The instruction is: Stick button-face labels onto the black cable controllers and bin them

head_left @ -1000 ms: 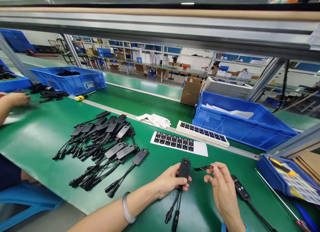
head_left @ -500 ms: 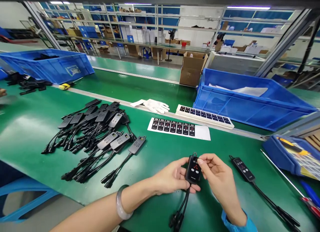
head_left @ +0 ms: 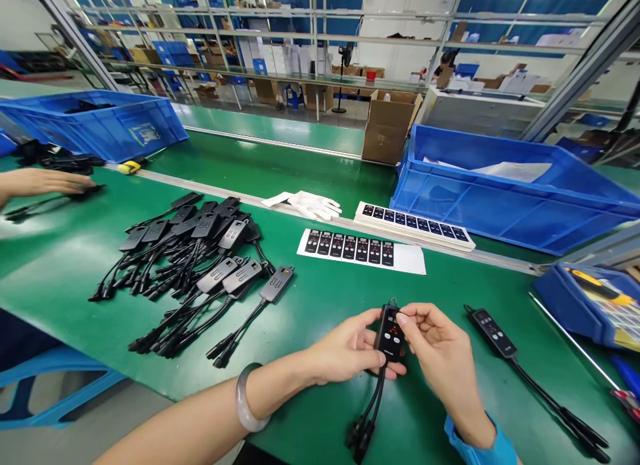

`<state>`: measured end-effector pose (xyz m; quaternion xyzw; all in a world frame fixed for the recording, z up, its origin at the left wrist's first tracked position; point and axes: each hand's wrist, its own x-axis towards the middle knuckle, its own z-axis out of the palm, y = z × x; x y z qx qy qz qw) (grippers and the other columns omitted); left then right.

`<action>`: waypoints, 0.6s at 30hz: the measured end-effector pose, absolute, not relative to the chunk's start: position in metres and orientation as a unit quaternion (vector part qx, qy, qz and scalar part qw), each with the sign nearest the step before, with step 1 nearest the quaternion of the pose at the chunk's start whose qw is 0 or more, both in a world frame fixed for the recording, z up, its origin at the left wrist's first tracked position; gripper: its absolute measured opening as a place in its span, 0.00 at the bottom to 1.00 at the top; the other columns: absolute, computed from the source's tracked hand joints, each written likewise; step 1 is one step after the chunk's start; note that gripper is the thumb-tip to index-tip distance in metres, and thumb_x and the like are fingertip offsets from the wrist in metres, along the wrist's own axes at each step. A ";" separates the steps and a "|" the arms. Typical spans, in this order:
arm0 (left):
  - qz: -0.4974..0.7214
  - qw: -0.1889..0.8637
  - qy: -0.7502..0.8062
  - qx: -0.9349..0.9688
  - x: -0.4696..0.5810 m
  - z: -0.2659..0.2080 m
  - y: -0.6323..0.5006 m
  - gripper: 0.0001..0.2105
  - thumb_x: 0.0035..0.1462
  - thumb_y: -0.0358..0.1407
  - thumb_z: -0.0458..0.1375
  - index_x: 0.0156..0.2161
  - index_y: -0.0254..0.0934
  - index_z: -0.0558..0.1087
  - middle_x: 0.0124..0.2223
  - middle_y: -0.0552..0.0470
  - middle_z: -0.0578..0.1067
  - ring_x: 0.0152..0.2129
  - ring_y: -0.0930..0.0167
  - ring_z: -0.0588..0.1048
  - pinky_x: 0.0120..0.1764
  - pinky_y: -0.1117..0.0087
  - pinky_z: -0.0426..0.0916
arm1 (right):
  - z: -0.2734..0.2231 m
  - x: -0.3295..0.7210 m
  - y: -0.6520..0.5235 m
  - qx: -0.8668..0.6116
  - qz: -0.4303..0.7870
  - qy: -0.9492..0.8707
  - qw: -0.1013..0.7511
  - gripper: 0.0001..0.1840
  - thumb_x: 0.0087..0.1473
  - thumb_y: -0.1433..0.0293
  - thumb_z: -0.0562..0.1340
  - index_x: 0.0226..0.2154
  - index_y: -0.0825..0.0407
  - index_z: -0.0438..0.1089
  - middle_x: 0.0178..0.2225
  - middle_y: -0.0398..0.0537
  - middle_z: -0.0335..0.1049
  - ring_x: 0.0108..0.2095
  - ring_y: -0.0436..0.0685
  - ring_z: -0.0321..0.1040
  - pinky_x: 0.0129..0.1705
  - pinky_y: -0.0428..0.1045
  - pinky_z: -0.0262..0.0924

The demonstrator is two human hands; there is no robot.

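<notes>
- One view, the head camera: we see our left hand clasping a black controller above the table, right hand fingers pressing a label on its face.
- Risk, we judge: a slipping thumb could set the label crooked or trap a bubble.
- Counts: seven labels on the near sheet, one finished controller just right, two blue bins, one white glove; the pile is too tangled to count.

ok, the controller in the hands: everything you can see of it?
The controller is a small black plastic oblong with a loop at its top end, a glossy face with red marks and pale buttons. Two black cables hang from its lower end to plugs on the green table. It stands near upright, gripped by the left hand; right hand fingers press its face.
</notes>
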<state>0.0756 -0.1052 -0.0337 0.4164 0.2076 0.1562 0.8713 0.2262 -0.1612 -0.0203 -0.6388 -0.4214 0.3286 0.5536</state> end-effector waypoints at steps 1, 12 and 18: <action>0.157 0.870 0.207 0.420 0.075 -0.034 -0.105 0.30 0.49 0.31 0.64 0.56 0.39 0.60 0.37 0.46 0.76 0.37 0.61 0.78 0.41 0.62 0.70 | -0.020 0.226 -0.161 -0.639 0.328 -0.420 0.554 0.12 0.47 0.60 0.66 0.28 0.52 0.71 0.22 0.42 0.65 0.20 0.49 0.61 0.19 0.43 0.60; 0.158 0.861 0.198 0.440 0.076 -0.034 -0.106 0.33 0.49 0.33 0.64 0.59 0.40 0.58 0.38 0.46 0.75 0.37 0.63 0.77 0.42 0.62 0.70 | -0.023 0.226 -0.162 -0.642 0.335 -0.411 0.553 0.12 0.47 0.61 0.66 0.29 0.52 0.71 0.22 0.42 0.66 0.20 0.48 0.62 0.20 0.42 0.60; 0.160 0.858 0.204 0.443 0.076 -0.035 -0.106 0.32 0.49 0.32 0.64 0.59 0.40 0.58 0.37 0.47 0.75 0.37 0.64 0.77 0.42 0.63 0.70 | -0.024 0.227 -0.161 -0.647 0.335 -0.403 0.555 0.13 0.45 0.60 0.67 0.28 0.53 0.71 0.22 0.43 0.66 0.21 0.49 0.62 0.21 0.44 0.61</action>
